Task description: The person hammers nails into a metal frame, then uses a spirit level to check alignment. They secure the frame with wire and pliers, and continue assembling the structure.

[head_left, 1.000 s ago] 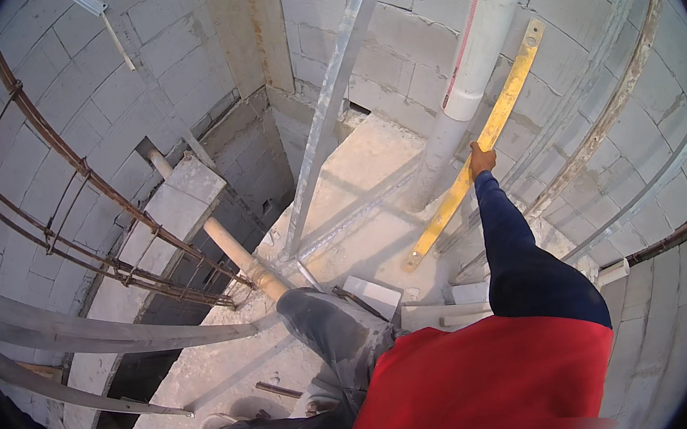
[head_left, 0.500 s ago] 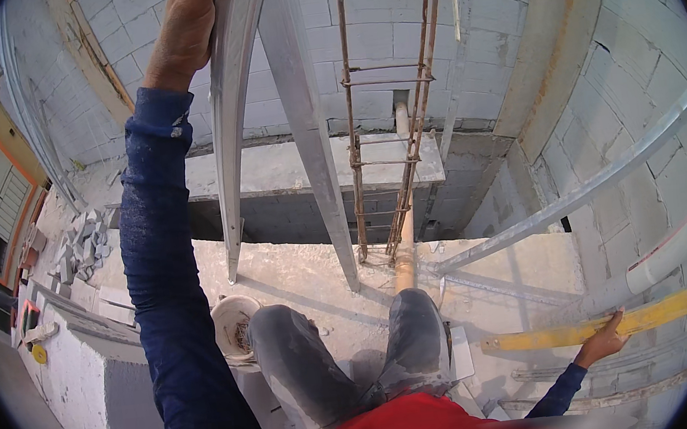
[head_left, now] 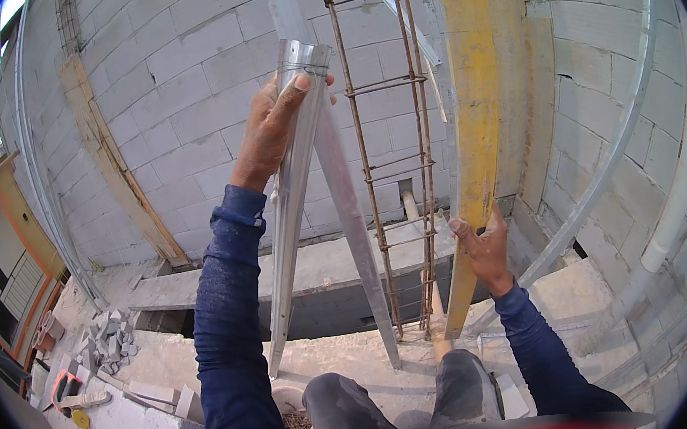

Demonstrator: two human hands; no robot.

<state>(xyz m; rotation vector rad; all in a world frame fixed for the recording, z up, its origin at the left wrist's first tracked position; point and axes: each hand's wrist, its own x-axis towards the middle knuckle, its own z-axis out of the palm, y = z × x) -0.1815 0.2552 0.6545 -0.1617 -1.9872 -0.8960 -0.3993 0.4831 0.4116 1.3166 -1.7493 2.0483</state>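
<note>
My left hand [head_left: 274,129] is closed round the upper end of a silver metal channel [head_left: 288,238], which leans with its foot on the concrete. Behind it a second metal channel [head_left: 350,214] stands at a slant, its foot to the right of the first. In my right hand [head_left: 488,253] is a long flat yellow bar [head_left: 467,73], gripped by its edges low down. The bar stands nearly upright, and its lower end comes down by my right knee. Between the channels and the bar rises a rusty rebar cage [head_left: 384,85].
A grey block wall [head_left: 193,87] stands ahead, with a concrete ledge [head_left: 199,288] and dark gap at its foot. A bucket [head_left: 292,398] is by my left knee. Broken blocks [head_left: 108,343] lie left. A curved metal strip [head_left: 609,167] leans at right.
My right hand has swung the yellow bar from lying low at the right to nearly upright ahead. My left hand now shows lower in view on the channel's end, as the view has tilted up.
</note>
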